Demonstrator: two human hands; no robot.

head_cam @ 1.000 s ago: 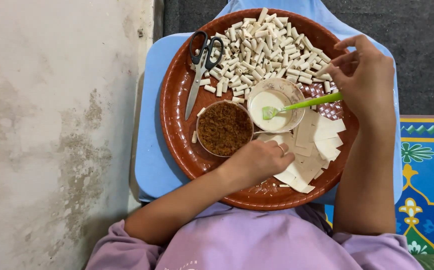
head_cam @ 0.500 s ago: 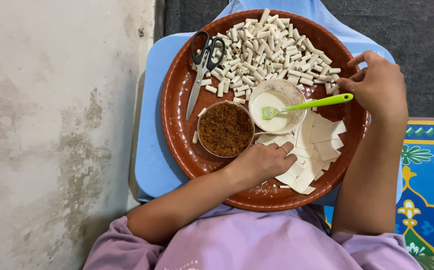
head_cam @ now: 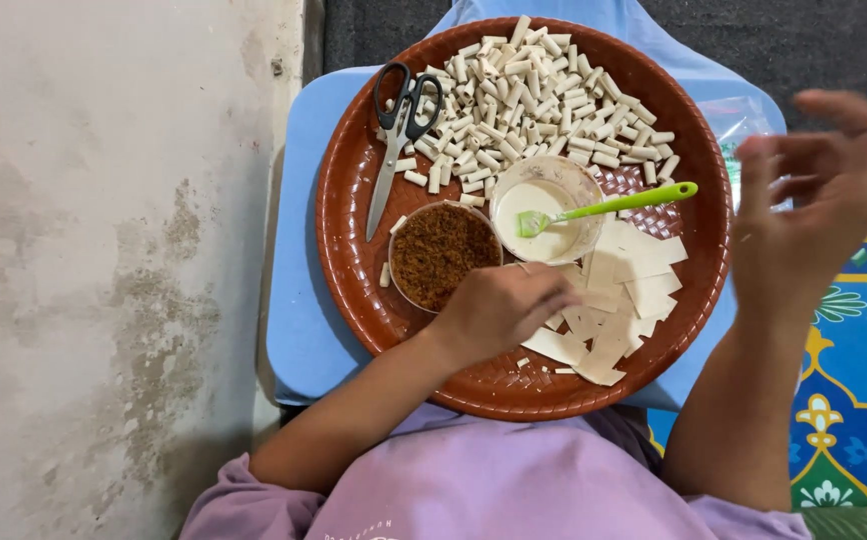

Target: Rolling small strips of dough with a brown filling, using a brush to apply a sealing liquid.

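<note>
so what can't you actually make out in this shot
- Right hand, head view: motion blur smears the fingers, so whether it holds anything is unclear.
- Left hand, head view: seen from the back; the fingertips and whichever pale sheets they touch are covered.
- Clear bag, head view: mostly behind the tray rim and the blurred hand.
- Blue stool, head view: the tray hides most of it.

right hand (head_cam: 814, 200) blurred; left hand (head_cam: 504, 310) hides wrappers (head_cam: 624, 290)

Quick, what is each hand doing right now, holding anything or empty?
Left hand: curled, resting on the pale paper pieces in the brown tray; whether it grips one cannot be told.
Right hand: open, empty, raised off the tray, blurred.
</note>
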